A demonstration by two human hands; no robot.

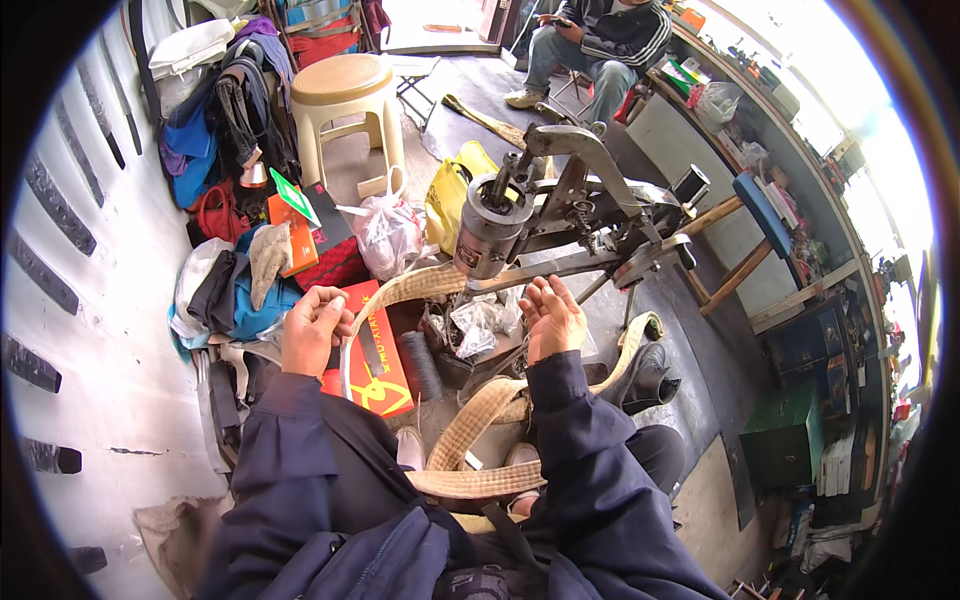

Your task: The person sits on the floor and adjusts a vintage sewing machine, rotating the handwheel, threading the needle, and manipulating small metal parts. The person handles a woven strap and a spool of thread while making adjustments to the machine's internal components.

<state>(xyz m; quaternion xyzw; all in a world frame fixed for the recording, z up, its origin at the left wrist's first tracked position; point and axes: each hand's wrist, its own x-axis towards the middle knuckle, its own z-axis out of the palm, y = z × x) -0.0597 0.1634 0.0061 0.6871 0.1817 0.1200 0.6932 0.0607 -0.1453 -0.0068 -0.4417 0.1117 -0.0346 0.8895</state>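
Quilted strap (412, 285) reaches up to the sewing machine (492, 240), its slack looping below. My left hand (312, 332) is nearly closed, thumb against fingers, beside the strap; I can't tell whether it grips anything. My right hand (553, 320) is half open, fingers curled, nothing visible in it. I'd guide the strap flat and keep its loops from dragging. Beyond, a dark open container (455, 373) holds clear packets (478, 325); I can't see inside the red box (396, 396) or make out what fills the white bag (388, 238).
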